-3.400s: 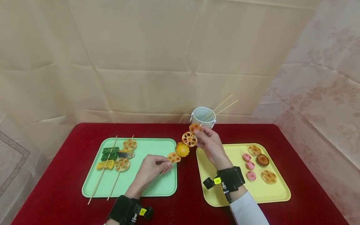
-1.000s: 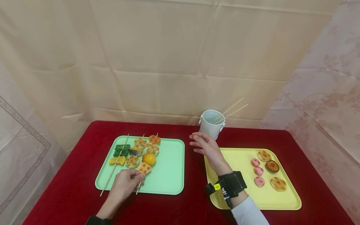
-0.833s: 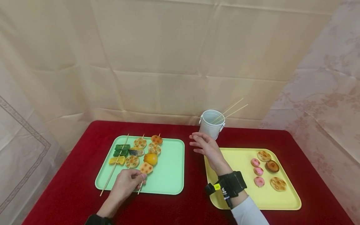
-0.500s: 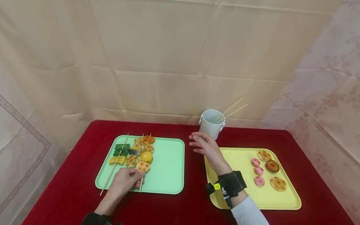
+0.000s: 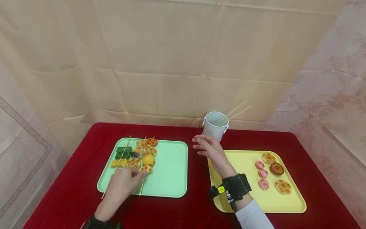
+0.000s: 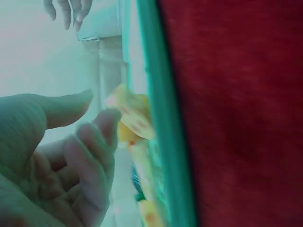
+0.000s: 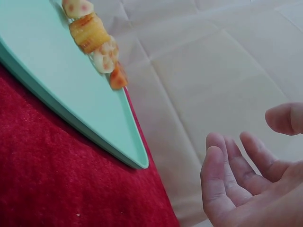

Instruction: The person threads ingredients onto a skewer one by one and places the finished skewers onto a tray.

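My left hand (image 5: 123, 184) is over the front left of the green tray (image 5: 171, 178), its fingertips right at the lowest slice of a food skewer (image 5: 148, 160). In the left wrist view a gap shows between thumb and fingers, with nothing pinched there. The skewer lies on the tray and carries an orange slice, a lotus root slice, a yellow corn piece and a spotted pale slice. To its left are a lotus root skewer (image 5: 133, 163) and a skewer with green and yellow pieces (image 5: 124, 152). My right hand (image 5: 213, 152) hovers with loose fingers beside the yellow tray (image 5: 234, 178), holding nothing.
A small white bucket (image 5: 213, 129) with two bare sticks (image 5: 234, 109) stands behind my right hand. Loose on the yellow tray lie pink rounds (image 5: 263, 184), a brown round (image 5: 276, 169) and lotus root slices (image 5: 282, 187). A red cloth (image 5: 197, 203) covers the table.
The skewer, earlier held up by both hands, was laid on the green tray and shifted left against the lotus root skewer. My left hand has let go of it; the right hand stays still lately.
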Demonstrator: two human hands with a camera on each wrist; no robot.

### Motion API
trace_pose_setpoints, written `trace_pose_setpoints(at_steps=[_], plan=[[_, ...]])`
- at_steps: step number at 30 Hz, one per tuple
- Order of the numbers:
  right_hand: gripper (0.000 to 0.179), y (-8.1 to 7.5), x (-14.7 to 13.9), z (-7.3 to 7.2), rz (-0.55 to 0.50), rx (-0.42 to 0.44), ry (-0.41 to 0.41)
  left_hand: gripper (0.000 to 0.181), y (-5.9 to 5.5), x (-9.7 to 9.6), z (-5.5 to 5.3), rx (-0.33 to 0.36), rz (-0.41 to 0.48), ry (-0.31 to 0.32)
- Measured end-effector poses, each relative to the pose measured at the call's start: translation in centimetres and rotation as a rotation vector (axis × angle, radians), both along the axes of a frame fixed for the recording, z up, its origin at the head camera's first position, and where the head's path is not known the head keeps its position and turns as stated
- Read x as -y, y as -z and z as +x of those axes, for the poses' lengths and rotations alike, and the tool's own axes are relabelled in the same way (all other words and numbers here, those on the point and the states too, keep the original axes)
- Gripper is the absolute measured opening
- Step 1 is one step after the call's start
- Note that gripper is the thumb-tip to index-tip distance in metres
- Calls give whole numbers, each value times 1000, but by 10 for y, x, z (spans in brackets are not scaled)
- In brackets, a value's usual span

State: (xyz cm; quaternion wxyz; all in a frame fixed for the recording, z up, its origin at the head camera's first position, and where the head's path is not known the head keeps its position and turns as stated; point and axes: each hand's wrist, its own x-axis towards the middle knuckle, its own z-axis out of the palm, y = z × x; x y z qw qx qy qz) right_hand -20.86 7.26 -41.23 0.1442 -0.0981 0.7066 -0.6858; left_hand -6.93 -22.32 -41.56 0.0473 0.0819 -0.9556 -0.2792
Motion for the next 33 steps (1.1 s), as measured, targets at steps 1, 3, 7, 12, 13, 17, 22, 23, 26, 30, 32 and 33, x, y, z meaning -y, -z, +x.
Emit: trace_pose_setpoints(at_steps=[1,3,7,12,13,17,22,23,26,30,32,33], plan=[[41,-1,-1,0,2,-6,2,23,-2,-2,-2,-39,-10,0],[40,-2,-2,1,6,-19,5,16,-7,-8,-7,-109,-8,1],[39,-9,-3,1,45,-55,19,19,-14,-22,-20,-214,26,26],[37,-21,-7,-6,139,-159,46,26,-19,-37,-31,-258,80,48],[37,-24,-11,-9,161,-184,57,27,-19,-40,-33,-262,96,49],[36,-38,-29,-27,233,-257,145,27,-19,-50,-40,-288,175,40],[34,-49,-58,-60,332,-293,304,26,-15,-61,-48,-320,260,47],[35,-50,-62,-66,347,-286,331,26,-14,-62,-49,-323,270,50],[39,-53,-71,-81,362,-240,387,24,-9,-67,-50,-330,277,53],[45,-54,-77,-93,349,-197,407,21,-5,-71,-49,-337,284,51],[44,-54,-78,-95,339,-197,412,22,-4,-71,-48,-324,299,49],[42,-55,-78,-96,333,-201,416,22,-5,-71,-48,-319,305,48]])
